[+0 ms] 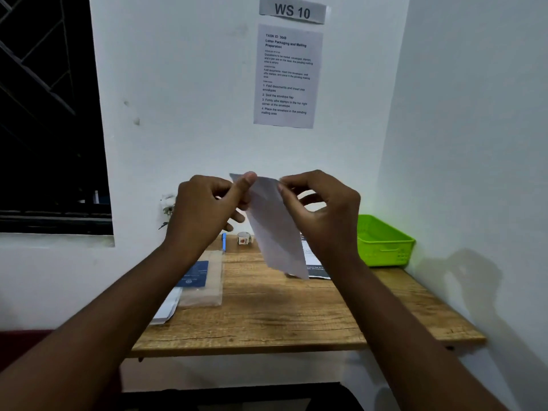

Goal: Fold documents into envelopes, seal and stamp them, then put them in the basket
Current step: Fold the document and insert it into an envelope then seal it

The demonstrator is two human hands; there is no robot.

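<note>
Both hands hold a white envelope [274, 223] up above the desk [267, 315]: left hand [207, 206] and right hand [320, 209] pinch its top edge. Green basket [382, 241] at 3 o'clock looks empty; sealing and stamping seemingly remain.

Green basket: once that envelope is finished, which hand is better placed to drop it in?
Probably the right hand. The green basket sits at the table's far right, on that hand's side, and it already pinches the white envelope. The left hand would have to cross over.
</note>
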